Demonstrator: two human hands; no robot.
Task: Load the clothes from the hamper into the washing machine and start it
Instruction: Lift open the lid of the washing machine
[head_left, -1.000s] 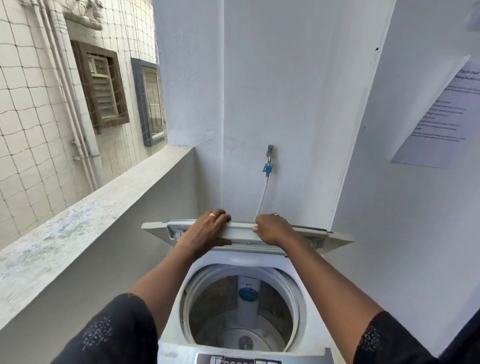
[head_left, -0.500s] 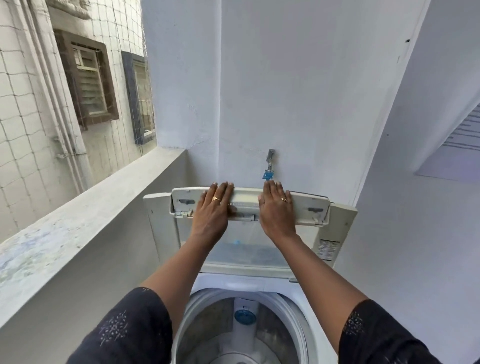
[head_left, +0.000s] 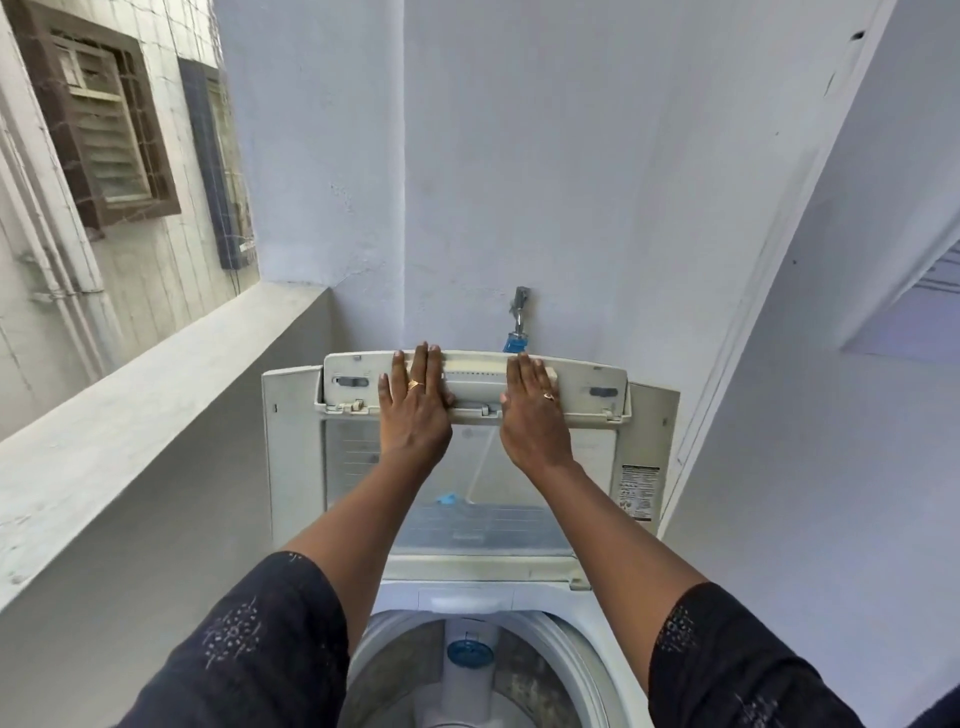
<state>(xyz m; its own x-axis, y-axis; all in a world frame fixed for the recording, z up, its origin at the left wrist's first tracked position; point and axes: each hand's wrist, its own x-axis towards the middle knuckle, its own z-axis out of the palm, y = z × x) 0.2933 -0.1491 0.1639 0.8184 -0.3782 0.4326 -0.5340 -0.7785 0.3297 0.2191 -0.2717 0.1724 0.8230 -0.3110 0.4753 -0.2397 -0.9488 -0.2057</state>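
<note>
White lid (head_left: 478, 374) upright; left hand (head_left: 415, 410), right hand (head_left: 535, 415) flat against top edge

drum (head_left: 524, 675) cut off at bottom edge, lid label (head_left: 640, 491) print unreadable

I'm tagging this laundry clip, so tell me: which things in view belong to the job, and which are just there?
Belongs to the job: washing machine; its raised lid, with the left hand and right hand flat against it; the drum below.

Just there: parapet ledge; shuttered window opposite; wall tap with a blue fitting.
</note>
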